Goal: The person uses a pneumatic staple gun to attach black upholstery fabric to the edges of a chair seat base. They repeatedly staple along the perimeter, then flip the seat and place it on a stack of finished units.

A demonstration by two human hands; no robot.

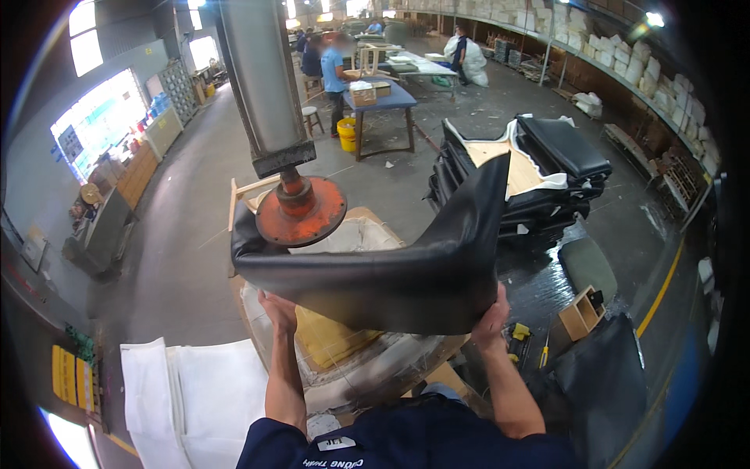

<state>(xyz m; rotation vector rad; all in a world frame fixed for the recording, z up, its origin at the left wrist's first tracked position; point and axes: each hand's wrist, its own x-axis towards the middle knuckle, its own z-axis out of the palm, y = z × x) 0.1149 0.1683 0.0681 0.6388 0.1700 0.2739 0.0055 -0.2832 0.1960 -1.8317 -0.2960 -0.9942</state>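
- Currently both hands hold one black upholstered seat cover [391, 266] up in the air, over the padded work stand [367, 367] and just under the orange press disc [301, 213].
- Left hand [279, 311]: fingers wrapped under the cover's lower left edge, closed on it. Right hand [491, 320]: closed on the lower right edge, where the piece bends upward into a tall flap.
- Shape of the cover: long, curved, L-like; the left end curls round near the disc, the right end rises towards the stack of finished black cushions [539, 176] behind it.
- Handling, judged: it keeps its bend between two far-apart grips without sagging much, so it is probably fairly stiff, a moulded or foam-backed skin rather than loose cloth. Likely light to moderate in weight, since two edge grips carry it.
- Surface looks smooth and slightly glossy, like vinyl or leatherette; could be slippery, so a wrapped grip on the folded lower hem seems safer than pinching the face.
- Risk, judged: scuffing against the metal disc or the grey press column [262, 78].
- Nearby: white sheet material [187, 391] at lower left; small wooden box [580, 315] at right on the floor.
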